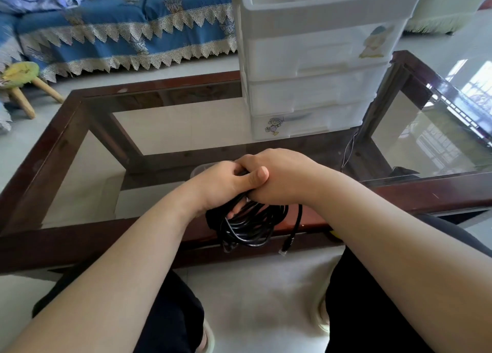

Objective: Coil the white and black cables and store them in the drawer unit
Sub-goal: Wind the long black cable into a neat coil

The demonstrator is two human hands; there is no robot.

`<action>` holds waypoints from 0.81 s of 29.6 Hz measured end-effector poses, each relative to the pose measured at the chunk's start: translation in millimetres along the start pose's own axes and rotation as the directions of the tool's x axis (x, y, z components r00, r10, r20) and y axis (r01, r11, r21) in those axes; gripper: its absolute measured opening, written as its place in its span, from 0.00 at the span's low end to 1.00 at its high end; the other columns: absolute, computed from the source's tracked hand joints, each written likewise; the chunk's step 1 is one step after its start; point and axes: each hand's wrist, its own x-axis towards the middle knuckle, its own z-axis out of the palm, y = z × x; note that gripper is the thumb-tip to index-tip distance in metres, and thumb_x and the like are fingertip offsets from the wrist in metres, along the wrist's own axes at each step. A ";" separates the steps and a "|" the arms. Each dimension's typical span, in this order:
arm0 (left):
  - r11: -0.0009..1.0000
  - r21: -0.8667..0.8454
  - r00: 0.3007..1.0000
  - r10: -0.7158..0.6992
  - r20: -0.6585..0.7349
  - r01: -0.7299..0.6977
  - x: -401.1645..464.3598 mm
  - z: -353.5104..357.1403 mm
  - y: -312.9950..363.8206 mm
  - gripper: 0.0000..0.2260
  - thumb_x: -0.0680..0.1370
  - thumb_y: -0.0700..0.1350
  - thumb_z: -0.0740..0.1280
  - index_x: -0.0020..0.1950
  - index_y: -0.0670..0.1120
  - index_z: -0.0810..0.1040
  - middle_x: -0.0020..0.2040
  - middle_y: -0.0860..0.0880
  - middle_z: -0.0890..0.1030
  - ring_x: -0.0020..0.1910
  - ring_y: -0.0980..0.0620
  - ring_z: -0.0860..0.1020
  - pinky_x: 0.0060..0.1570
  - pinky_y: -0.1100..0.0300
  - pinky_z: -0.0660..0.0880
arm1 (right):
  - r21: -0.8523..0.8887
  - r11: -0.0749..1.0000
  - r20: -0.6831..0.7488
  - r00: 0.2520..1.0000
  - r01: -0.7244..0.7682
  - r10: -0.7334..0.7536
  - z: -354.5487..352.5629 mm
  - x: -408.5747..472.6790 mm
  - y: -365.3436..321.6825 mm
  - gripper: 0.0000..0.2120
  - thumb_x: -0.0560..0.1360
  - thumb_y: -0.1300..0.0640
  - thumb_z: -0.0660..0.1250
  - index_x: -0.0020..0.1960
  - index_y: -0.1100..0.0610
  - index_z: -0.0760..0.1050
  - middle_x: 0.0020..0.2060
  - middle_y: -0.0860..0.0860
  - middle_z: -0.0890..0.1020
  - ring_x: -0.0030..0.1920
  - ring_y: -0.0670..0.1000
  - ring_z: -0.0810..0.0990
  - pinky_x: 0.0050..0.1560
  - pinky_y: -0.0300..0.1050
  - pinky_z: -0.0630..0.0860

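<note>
Two hands (226, 182), one black cable coil (250, 225), one drawer unit (314, 60), one table (53, 150), one stool (21, 78)

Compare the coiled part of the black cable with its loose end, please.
The coiled part of the black cable hangs as several bundled loops below the left hand and right hand; the loose end hangs as one straight strand. The loose end ends in a clear plug. Both are black.

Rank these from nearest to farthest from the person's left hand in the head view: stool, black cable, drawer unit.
1. Black cable: held in the left hand.
2. Drawer unit: on the table, beyond the hands.
3. Stool: floor, far left.
</note>
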 end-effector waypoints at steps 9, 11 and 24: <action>0.936 0.329 0.974 -0.049 -0.223 0.122 5.3 -6.1 -4.7 0.39 0.60 0.79 0.54 0.54 0.48 0.67 0.39 0.50 0.82 0.38 0.56 0.82 0.39 0.61 0.76 | -0.062 0.997 0.006 0.999 -0.047 0.048 1.9 1.7 7.3 0.09 0.74 0.54 0.59 0.35 0.50 0.65 0.31 0.46 0.72 0.31 0.47 0.71 0.27 0.42 0.65; 0.963 0.255 0.994 -0.066 -0.091 0.087 2.6 -8.8 -4.0 0.35 0.63 0.74 0.65 0.57 0.49 0.69 0.41 0.50 0.84 0.39 0.58 0.83 0.42 0.62 0.77 | -0.040 0.999 0.022 0.999 -0.032 0.032 4.1 -0.1 10.9 0.05 0.73 0.53 0.61 0.39 0.53 0.70 0.31 0.46 0.73 0.32 0.48 0.72 0.28 0.42 0.65; 0.946 0.315 0.990 -0.027 -0.136 0.069 -1.5 -7.5 2.9 0.29 0.63 0.58 0.76 0.61 0.59 0.71 0.46 0.58 0.83 0.47 0.59 0.80 0.52 0.55 0.77 | 0.158 0.975 -0.174 0.968 -0.155 0.182 4.2 -12.7 29.6 0.14 0.74 0.54 0.61 0.30 0.51 0.65 0.27 0.47 0.72 0.30 0.49 0.71 0.28 0.42 0.66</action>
